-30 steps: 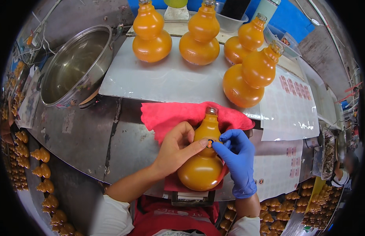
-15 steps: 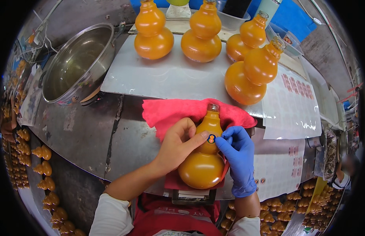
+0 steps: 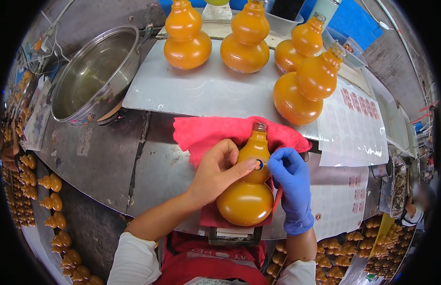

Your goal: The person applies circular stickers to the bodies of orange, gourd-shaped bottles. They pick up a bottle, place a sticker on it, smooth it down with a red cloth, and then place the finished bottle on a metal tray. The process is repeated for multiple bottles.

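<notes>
An amber, gourd-shaped bottle [image 3: 245,204] with a narrow glass neck lies tilted in front of me, its neck pointing away and resting against a pinkish-red cloth [image 3: 199,135]. My bare left hand [image 3: 214,173] grips the upper bulb from the left. Its thumb presses on a small round dark-blue and orange decal [image 3: 259,165], covering part of it. At the bulb's right side is my right hand [image 3: 295,187] in a blue glove, thumb and fingers drawn together close to the decal. Whatever may be between those fingertips is hidden.
Several similar bottles [image 3: 187,47] stand on a pale sheet [image 3: 163,90] at the back. A steel basin [image 3: 94,71] stands at left. Printed decal sheets [image 3: 353,128] lie at right. Rows of small amber gourds [image 3: 54,204] flank the bench below. A person's arm [image 3: 410,211] shows at far right.
My right hand has shifted slightly right, off the decal to the bulb's side. My left thumb has slid right over part of the decal. The bottle stays nearly in place.
</notes>
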`<state>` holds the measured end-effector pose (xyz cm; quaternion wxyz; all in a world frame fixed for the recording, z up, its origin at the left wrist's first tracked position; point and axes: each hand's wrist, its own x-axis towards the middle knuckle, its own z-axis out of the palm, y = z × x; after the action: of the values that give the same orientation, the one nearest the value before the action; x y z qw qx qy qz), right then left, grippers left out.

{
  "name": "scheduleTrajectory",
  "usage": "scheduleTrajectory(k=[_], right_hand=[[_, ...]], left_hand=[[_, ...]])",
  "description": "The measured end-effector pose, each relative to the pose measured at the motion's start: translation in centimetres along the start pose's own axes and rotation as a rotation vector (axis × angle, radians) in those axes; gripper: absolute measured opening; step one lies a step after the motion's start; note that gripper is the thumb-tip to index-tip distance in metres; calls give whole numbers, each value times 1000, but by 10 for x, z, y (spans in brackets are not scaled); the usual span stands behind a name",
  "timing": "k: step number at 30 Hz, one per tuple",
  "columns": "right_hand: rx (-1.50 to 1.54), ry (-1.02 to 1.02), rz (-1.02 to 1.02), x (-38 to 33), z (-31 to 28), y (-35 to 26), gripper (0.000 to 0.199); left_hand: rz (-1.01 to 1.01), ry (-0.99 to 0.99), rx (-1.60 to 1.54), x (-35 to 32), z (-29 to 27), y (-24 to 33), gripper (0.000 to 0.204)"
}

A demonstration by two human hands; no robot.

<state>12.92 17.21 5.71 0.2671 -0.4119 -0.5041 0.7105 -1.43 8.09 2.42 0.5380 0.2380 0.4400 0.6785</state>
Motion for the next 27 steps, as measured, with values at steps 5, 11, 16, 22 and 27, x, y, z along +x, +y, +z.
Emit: scheduleTrajectory(k=[5,11,16,22,27], right_hand=[[-74,-18,-40,3,0,3,24],[-57,-20,-46,2,-1,5,25],[64,17,33,2,-1,1,23],[5,-14,-39,1,-1,6,22],[19,-33,-6,2,-2,6,20]], left_hand=[[6,-25,22,1,1,3,32],[17,-30,12,0,2,3,30],[-11,-14,-26,1,-2,0,27],[-12,32,7,2,-1,-3,24],[-33,32,11,2,-1,-2,26]])
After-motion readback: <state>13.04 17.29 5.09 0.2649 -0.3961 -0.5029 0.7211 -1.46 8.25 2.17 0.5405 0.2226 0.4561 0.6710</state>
